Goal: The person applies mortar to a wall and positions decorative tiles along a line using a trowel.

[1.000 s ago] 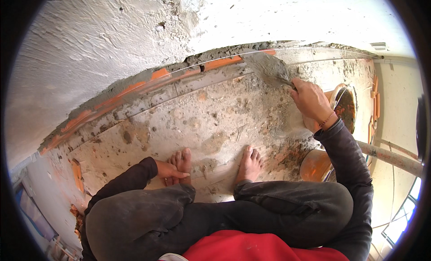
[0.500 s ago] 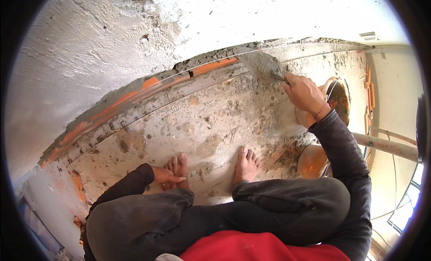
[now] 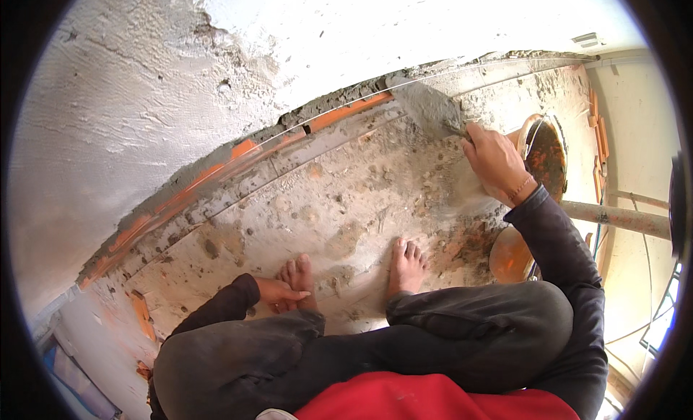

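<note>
My right hand (image 3: 498,163) is closed around the handle of a trowel (image 3: 429,108). Grey mortar coats the blade, and its tip lies at the foot of the white wall, by the right end of a row of orange bricks (image 3: 350,111). Grey mortar (image 3: 339,101) fills the strip between the bricks and the wall. A thin white string (image 3: 317,118) runs along this row. Down by my bare left foot (image 3: 300,268), my left hand (image 3: 280,293) hangs loosely, with its fingers partly extended and nothing visible in them.
A mortar-stained bucket (image 3: 546,160) stands beyond my right wrist, and an orange rounded container (image 3: 511,257) sits below my right forearm. A pole (image 3: 621,219) reaches in from the right. Mortar crumbs litter the floor (image 3: 346,182). Loose brick pieces (image 3: 142,313) lie at the left.
My right hand and the trowel have shifted slightly right and toward me. The left hand stays beside the left foot. The whole view has moved a little.
</note>
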Available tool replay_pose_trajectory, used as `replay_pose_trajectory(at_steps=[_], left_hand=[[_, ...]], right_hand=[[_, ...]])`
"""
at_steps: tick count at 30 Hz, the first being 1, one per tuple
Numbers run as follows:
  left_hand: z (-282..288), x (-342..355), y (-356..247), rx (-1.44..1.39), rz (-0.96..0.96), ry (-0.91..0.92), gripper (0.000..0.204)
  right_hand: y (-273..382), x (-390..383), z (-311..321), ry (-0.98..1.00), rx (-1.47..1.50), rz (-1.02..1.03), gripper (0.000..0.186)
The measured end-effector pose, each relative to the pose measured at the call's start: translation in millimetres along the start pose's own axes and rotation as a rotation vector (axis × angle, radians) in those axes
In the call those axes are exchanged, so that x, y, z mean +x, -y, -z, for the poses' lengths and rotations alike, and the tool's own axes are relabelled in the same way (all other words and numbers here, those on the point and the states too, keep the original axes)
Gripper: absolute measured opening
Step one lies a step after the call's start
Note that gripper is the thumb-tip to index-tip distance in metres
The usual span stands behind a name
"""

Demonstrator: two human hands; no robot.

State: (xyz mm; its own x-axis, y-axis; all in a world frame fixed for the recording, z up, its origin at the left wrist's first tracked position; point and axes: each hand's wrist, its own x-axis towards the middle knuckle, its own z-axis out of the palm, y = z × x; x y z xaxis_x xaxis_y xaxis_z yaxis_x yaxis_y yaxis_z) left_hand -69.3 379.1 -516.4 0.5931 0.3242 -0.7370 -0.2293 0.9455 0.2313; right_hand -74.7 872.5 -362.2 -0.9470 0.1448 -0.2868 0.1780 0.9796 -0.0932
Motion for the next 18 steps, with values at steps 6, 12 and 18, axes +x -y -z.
replay_pose_trajectory(at_steps=[6, 12, 18], left_hand=[[0.5, -9.1, -8.4, -0.018, 0.003, 0.039, 0.080], [0.1, -6.4, -5.6, -0.016, 0.014, -0.014, 0.070], [7.9, 3.9, 5.6, -0.029, 0.013, 0.078, 0.067]], right_hand=[[17.1, -4.8, -6.1, -0.001, -0.043, 0.005, 0.020], [-4.2, 4.1, -10.4, -0.004, 0.045, -0.052, 0.021], [28.0, -3.4, -8.7, 0.033, 0.072, -0.003, 0.022]])
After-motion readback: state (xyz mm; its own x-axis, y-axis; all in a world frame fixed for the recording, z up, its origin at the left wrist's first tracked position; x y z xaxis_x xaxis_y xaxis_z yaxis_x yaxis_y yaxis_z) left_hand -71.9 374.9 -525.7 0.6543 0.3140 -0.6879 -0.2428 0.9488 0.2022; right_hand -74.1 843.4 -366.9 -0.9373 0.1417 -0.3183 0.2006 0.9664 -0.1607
